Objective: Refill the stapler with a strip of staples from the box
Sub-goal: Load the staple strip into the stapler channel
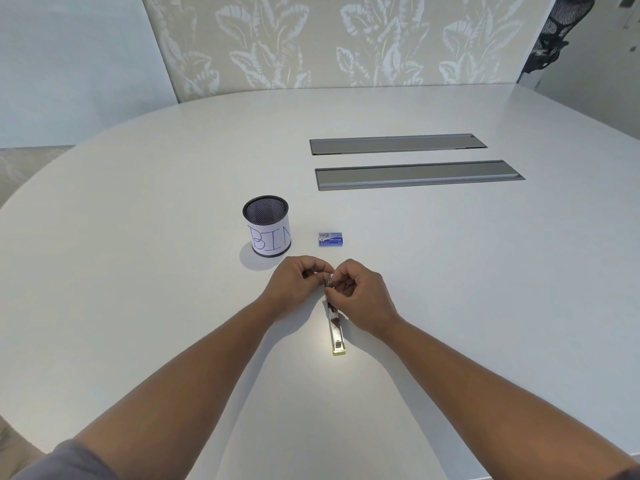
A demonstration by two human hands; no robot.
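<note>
A slim metal stapler [336, 329] with a yellowish near end lies lengthwise on the white table [138, 271], opened flat. Both my hands meet over its far end. My left hand [299, 287] has its fingers curled and pinches a small metal part at the stapler's far end. My right hand [360, 296] pinches something small and silvery there too; whether it is a staple strip or part of the stapler I cannot tell. The small blue staple box [330, 239] sits closed beyond my hands.
A black mesh cup [266, 226] with a paper label reading "BIN" stands left of the box. Two long grey cable hatches [415, 174] are set into the table further back. A black office chair [554, 32] stands at the far right.
</note>
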